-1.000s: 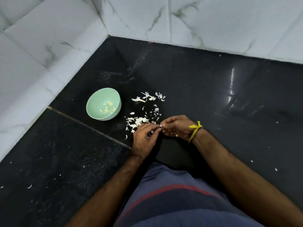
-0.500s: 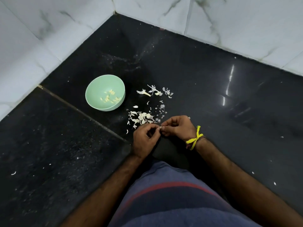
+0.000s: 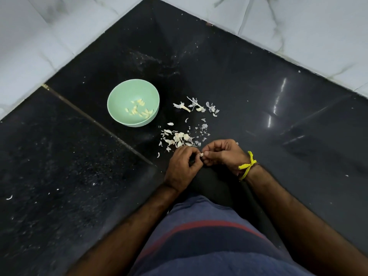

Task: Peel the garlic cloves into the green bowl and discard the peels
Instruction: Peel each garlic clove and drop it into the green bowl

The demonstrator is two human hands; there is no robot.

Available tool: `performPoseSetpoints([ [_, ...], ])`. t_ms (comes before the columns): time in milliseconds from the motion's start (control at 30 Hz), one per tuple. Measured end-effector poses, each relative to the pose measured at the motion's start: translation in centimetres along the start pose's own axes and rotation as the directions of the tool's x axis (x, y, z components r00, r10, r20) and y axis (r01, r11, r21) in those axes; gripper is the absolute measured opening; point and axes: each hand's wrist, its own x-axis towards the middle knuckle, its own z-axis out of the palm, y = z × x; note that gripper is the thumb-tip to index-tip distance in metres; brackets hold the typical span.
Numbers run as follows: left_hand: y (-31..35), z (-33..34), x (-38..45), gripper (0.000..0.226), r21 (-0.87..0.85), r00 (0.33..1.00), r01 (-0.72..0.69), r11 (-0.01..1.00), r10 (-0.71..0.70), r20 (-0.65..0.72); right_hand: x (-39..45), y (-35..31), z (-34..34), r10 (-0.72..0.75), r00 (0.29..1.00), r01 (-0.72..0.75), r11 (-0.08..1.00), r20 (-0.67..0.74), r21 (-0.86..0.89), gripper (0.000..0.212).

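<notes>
Head view: a clove point(image 3: 201, 154) sits pinched between left hand point(image 3: 182, 166) and right hand point(image 3: 224, 155), as a second ago, so peeling continues. Peels point(image 3: 179, 139) lie just beyond; the bowl point(image 3: 119, 92) stands farther toward the surface's corner.

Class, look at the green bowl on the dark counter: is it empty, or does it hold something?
Not empty. The green bowl stands upright with a small scatter of pale peeled garlic cloves on its bottom, far from full.
</notes>
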Motion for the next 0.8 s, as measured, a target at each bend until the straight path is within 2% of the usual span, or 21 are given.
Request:
performPoseSetpoints([
  [100, 0.0, -0.3, 0.0, 0.016, -0.051, 1.000, 0.022, 0.998, -0.022, 0.011, -0.2, 0.0, -0.2, -0.002, 1.000, 0.001, 0.999, 0.021, 0.050, 0.008],
  [233, 0.6, -0.9, 0.2, 0.018, -0.132, 0.999, 0.038, 0.990, -0.035, 0.027, -0.7, 0.4, 0.0, -0.027, 0.999, 0.029, 0.992, -0.018, 0.122, 0.009],
  [500, 1.7, -1.5, 0.1, 0.011, -0.236, 0.995, 0.099, 0.967, -0.095, 0.026, -1.8, 0.5, 0.6, -0.024, 0.999, 0.034, 0.950, -0.036, 0.311, 0.006],
  [633, 2.1, -1.6, 0.0, 0.016, -0.200, 0.995, 0.094, 0.975, -0.101, -0.021, -1.9, 0.2, 0.8, -0.037, 0.999, 0.039, 0.947, -0.012, 0.318, 0.005],
  [800, 3.0, -1.8, 0.0, 0.008, -0.130, 0.993, 0.058, 0.990, -0.071, -0.093, -2.0, -0.2, 0.8, -0.042, 0.998, 0.024, 0.939, 0.045, 0.343, 0.007],
])
